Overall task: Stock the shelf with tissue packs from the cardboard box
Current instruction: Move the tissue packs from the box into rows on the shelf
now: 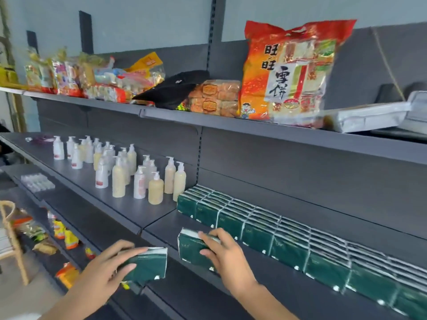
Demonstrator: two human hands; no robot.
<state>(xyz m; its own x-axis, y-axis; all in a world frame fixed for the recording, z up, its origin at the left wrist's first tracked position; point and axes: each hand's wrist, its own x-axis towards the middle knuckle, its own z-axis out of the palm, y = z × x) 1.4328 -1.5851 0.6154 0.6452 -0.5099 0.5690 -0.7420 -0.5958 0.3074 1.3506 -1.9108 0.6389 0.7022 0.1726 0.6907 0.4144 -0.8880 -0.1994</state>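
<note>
Head view, the only 1 available: 2 dark green tissue packs are held, 1 per hand, at the front of the grey metal shelf [265,280]. The left hand [104,271] is curled around the left pack [147,264], fingers over its top and near face, with the pack tilted at the shelf's front lip; judged not yet set down. The right hand [225,252] pinches the right pack [193,248] from above, thumb on the near face and fingers over the top edge; the pack is held upright on or just above the shelf surface, which of the 2 cannot be told. It stands just in front of the row of stocked packs [288,239], probably to start a 2nd row parallel to the 1st. The stocked packs are set upright, face forward, pressed side to side against the back panel, which keeps the soft blocks from toppling. Packs appear film-wrapped, glossy, rectangular, with pale crimped seams at the ends; likely compressible under the grip. The cardboard box is not in view. Left of the row, plastic pump bottles [143,179] stand in a loose cluster; on the upper shelf, a red-orange snack bag [288,72] leans against the back panel.
</note>
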